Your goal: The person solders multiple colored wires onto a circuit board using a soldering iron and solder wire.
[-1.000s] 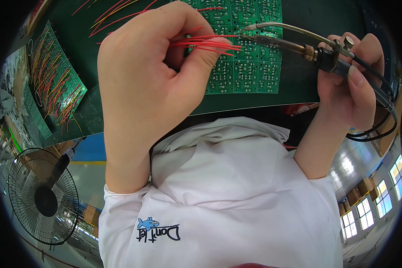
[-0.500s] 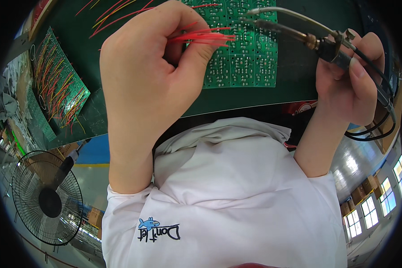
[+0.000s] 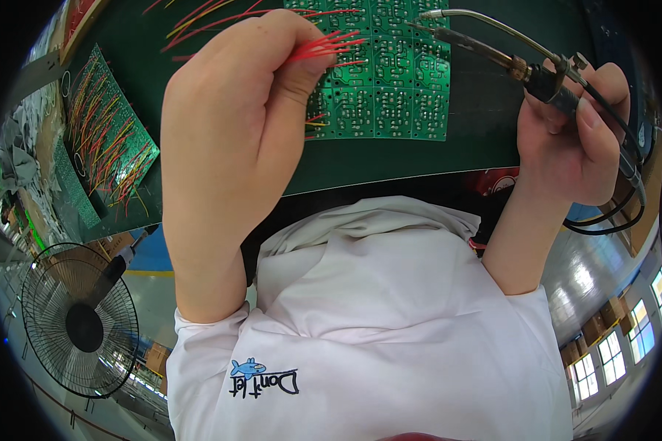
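My left hand (image 3: 235, 125) pinches a bundle of red wires (image 3: 320, 48) between thumb and forefinger, their tips pointing right. Under and beyond that hand lies a green circuit board panel (image 3: 404, 110), divided into several small boards covered with solder points. A few red and yellow wires stick out past the hand at the panel's left side. In my right hand (image 3: 570, 140) is a soldering iron (image 3: 485, 51) with a thin curved metal tube clamped alongside it. The iron's tip and the tube's end are above the panel's upper right part, apart from the wire bundle.
At the left of the dark green table (image 3: 368, 165) lies another circuit board panel (image 3: 118, 140) with many red and yellow wires standing from it. A black cable (image 3: 603, 223) loops below my right hand. A fan (image 3: 81, 323) stands at the lower left.
My left hand has shifted slightly left and closed further round the red wires, whose tips now reach less far right. The soldering iron has hardly moved.
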Demonstrator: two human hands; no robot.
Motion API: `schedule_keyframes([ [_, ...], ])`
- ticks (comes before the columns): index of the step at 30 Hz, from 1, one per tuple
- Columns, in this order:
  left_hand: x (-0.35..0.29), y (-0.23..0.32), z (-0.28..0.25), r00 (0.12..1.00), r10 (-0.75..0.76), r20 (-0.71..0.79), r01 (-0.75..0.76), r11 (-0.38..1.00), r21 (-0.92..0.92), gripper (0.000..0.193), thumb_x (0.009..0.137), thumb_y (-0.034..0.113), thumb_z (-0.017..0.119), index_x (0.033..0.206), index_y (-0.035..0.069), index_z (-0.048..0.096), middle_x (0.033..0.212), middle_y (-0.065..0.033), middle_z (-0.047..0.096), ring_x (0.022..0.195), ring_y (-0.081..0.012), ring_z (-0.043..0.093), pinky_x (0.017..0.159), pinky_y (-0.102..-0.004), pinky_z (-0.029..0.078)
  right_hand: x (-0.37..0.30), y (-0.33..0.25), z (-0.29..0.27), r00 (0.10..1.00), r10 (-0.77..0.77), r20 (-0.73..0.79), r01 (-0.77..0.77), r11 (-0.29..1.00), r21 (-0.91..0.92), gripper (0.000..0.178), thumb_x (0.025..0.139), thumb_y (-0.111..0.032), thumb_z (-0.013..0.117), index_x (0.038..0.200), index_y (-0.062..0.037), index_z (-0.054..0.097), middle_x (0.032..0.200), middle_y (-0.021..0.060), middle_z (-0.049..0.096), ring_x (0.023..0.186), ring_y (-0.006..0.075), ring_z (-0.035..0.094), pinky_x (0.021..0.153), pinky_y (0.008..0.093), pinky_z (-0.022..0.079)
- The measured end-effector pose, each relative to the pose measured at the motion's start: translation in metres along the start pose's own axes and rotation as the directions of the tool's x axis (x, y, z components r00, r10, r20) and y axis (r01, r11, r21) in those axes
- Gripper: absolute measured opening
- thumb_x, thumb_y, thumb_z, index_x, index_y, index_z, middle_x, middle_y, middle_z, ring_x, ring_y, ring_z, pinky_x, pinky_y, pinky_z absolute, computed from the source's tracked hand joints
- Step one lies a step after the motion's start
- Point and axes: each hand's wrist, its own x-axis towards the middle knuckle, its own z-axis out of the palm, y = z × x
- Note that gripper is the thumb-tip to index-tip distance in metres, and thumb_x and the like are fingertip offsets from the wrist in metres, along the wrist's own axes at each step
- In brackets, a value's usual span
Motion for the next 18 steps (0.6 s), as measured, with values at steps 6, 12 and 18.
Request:
schedule_keyframes([
  [6, -0.005, -0.003, -0.018, 0.998, -0.042, -0.056, 0.054, 0.97, 0.237, 0.02, 0.105, 0.015, 0.054, 0.097, -0.001, 0.063, 0.083, -0.0049, 0.063, 0.075, -0.0088, 0.056, 0.07, -0.0222, 0.046, 0.005, 0.006, -0.002, 0.994, -0.087, 0.063, 0.086, 0.996, 0.007, 0.009, 0.081, -0.003, 0.052, 0.088, -0.0019, 0.046, 0.071, 0.0086, 0.046, 0.059, 0.0117, 0.036, 0.059, 0.0269, 0.035],
  [12, -0.017, -0.013, -0.037, 0.9, 0.105, -0.422, 0.035, 0.95, 0.311, 0.03, 0.108, 0.027, 0.048, 0.103, 0.001, 0.064, 0.09, -0.0023, 0.063, 0.08, -0.0089, 0.057, 0.076, -0.0209, 0.044, 0.005, 0.004, -0.003, 0.995, -0.06, 0.077, 0.056, 0.997, 0.054, 0.009, 0.081, -0.003, 0.051, 0.089, -0.0021, 0.046, 0.071, 0.0085, 0.045, 0.061, 0.0116, 0.036, 0.059, 0.027, 0.034],
  [18, -0.034, -0.002, -0.029, 0.999, 0.031, -0.015, -0.031, 1.0, -0.005, 0.063, 0.099, 0.059, 0.048, 0.108, -0.002, 0.061, 0.091, -0.0069, 0.054, 0.079, -0.0129, 0.046, 0.073, -0.0281, 0.038, -0.002, -0.005, 0.004, 0.994, -0.042, 0.1, 0.047, 0.998, -0.049, 0.01, 0.081, -0.006, 0.051, 0.087, -0.0043, 0.042, 0.071, 0.0085, 0.045, 0.063, 0.012, 0.037, 0.061, 0.0279, 0.034],
])
